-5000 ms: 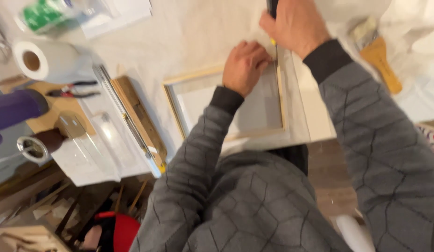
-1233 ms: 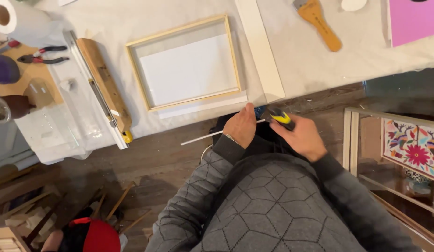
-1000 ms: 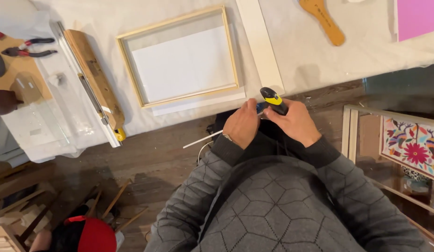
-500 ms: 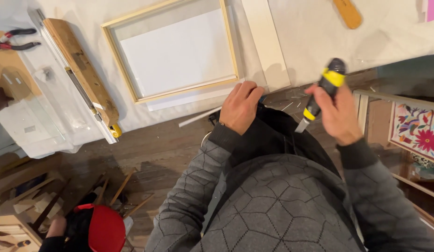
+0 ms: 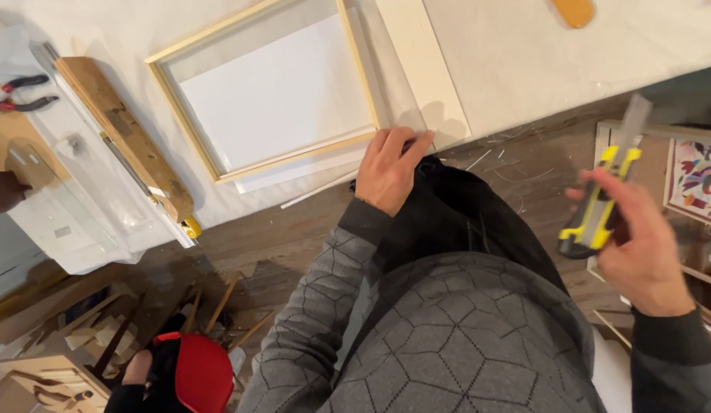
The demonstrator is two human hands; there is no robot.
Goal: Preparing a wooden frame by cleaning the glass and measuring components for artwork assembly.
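A: Gripping a yellow-and-black utility knife point(image 5: 596, 214) in the right hand point(image 5: 639, 245), fingers curled shut around the handle, blade end pointing up and away. It hangs off the worktop's near edge, above the wooden floor point(image 5: 294, 229).

B: And the left hand point(image 5: 390, 168)?

A: Fingers half bent, tips resting right at the near edge of the worktop point(image 5: 524, 61), just beside the near right corner of the wooden frame point(image 5: 271, 92). It has hold of nothing that I can see.

B: How would that knife handle?

A: Light and rigid, I'd judge, with a grippy moulded body. Take it by the middle of the handle, as now, well back from the blade, which looks blurred here.

B: And the frame?

A: Thin pale wood around a white panel, so light but likely easy to rack or dent; best taken by two opposite rails. A pale flat strip point(image 5: 420, 69) lies touching its right side.

B: Anything to the left?

A: A worn wooden block point(image 5: 126, 138) near the left edge, pliers point(image 5: 19, 92) beyond it.
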